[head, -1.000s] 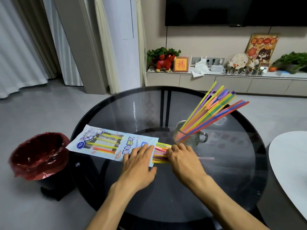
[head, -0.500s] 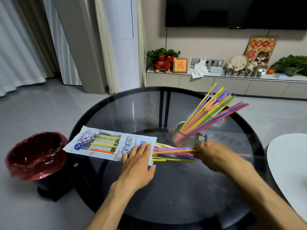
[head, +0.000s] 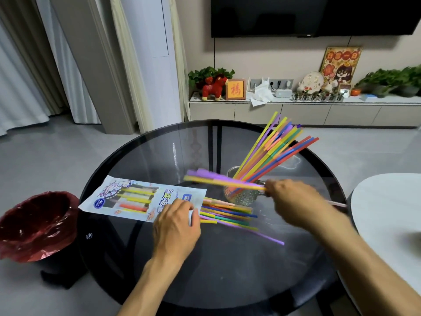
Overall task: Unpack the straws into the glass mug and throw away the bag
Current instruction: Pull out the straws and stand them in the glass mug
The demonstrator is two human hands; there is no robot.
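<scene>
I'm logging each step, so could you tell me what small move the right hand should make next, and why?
Probably tip the held straws upright and drop them into the mug: the right hand grips them level beside it, while the left hand presses the bag.

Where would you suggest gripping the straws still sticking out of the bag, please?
Pinch the loose straws at their free ends, coming from the right. They fan out of the bag mouth lying flat, while the left hand presses the bag down.

"40" in blue circle on straw bag (head: 136,197), "福" on framed sign (head: 235,89)
</scene>
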